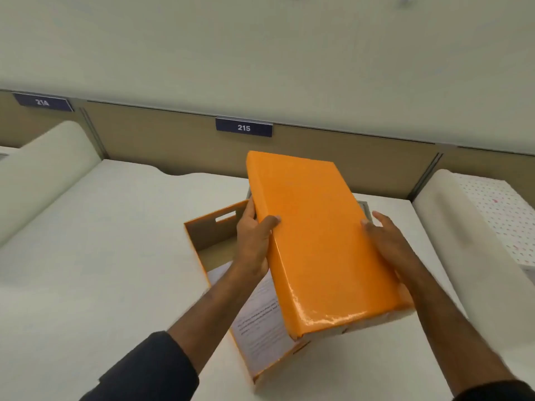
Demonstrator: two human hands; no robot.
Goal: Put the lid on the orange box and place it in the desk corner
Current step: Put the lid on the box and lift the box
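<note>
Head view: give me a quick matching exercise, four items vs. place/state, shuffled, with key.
Items:
1. orange lid
2. orange box
3. printed sheet
4. sign 215

States:
A. on the partition behind the desk
B. lying inside the box
C. open, resting on the white desk
D. held at both sides by the left hand and right hand, tilted above the box

Pairs: 1-D, 2-C, 3-B, 4-A

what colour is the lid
Orange and glossy, lid, seen in the head view.
</note>
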